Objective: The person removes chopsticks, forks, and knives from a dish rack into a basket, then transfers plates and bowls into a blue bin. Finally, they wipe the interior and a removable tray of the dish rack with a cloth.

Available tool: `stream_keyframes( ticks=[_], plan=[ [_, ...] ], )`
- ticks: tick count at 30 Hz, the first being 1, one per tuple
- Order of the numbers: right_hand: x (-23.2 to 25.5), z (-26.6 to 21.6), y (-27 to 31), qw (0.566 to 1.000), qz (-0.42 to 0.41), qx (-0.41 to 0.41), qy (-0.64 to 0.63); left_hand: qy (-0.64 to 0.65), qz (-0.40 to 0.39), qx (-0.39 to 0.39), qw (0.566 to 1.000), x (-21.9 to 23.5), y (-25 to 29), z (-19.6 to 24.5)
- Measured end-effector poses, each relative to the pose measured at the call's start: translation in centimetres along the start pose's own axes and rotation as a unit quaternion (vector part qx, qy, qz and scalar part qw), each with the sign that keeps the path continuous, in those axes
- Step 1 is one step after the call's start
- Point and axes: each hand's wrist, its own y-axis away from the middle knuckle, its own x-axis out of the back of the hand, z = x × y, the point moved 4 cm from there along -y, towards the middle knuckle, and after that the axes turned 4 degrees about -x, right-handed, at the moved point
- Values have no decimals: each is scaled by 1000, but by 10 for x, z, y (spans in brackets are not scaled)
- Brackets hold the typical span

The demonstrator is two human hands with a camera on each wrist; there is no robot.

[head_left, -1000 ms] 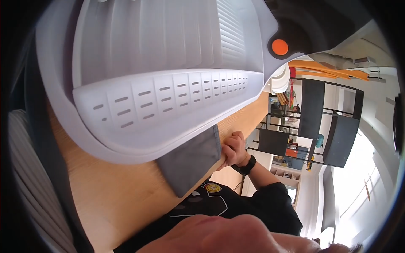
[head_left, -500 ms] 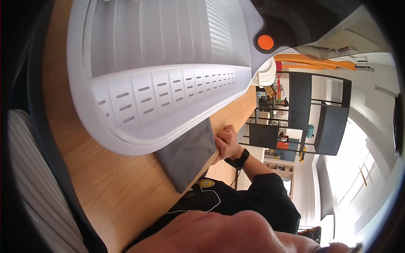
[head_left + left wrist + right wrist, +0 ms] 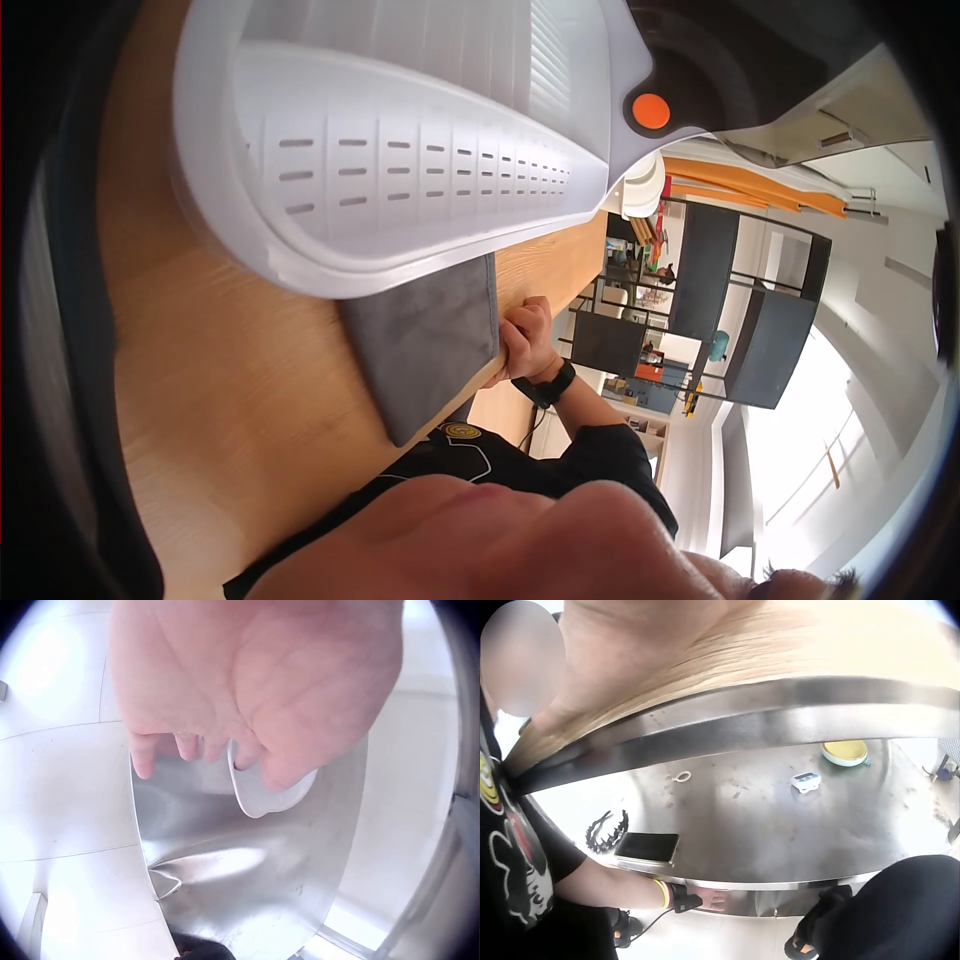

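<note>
In the head view, my right hand (image 3: 525,340) grips the wooden table's edge with bent fingers, beside a grey cloth (image 3: 425,345). The right wrist view shows its palm (image 3: 630,652) against the wooden top (image 3: 840,645). Below, my left hand (image 3: 709,898) lies at the metal shelf's front edge. Close up in the left wrist view, my left hand (image 3: 247,682) has its fingers bent down over creased metal (image 3: 247,847), and its thumb and a finger pinch a thin white piece (image 3: 262,801). Part of that piece is hidden.
A large white slotted plastic tray (image 3: 400,230) fills the head view's top, beside a dark part with an orange button (image 3: 651,111). The lower metal shelf (image 3: 735,825) holds a phone (image 3: 649,847), a spiky black band (image 3: 607,831), a white device (image 3: 805,781) and a yellow-green round item (image 3: 845,752).
The head view has shifted, so the white tray appears higher and more of the grey cloth shows. My right hand has stayed at the table edge.
</note>
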Motion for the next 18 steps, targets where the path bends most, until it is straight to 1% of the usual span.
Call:
stream_keyframes(
  ticks=[3,5,7,8,10,16,17,18],
  plan=[
    [1,-3,-8,1000,-4,11,-2,17,-13,-10,1000,-19,-1,18],
    [2,-2,-7,999,-20,30,-11,34,-16,-21,999,-30,-5,37],
    [-1,0,0,1000,-2,4,11,40,-17,-27,999,-35,-7,48],
    [0,-1,1,1000,-8,4,8,45,-21,-31,998,-37,-8,54],
    [-1,-2,-2,1000,15,-2,8,62,-18,-34,997,-43,-7,65],
    [1,-2,-2,1000,23,3,7,105,12,-45,993,-44,-12,97],
    [4,-2,0,1000,23,8,-3,116,18,-47,992,-47,-15,103],
    [3,-2,1,1000,-2,8,6,122,21,-45,991,-52,-14,109]
  ],
)
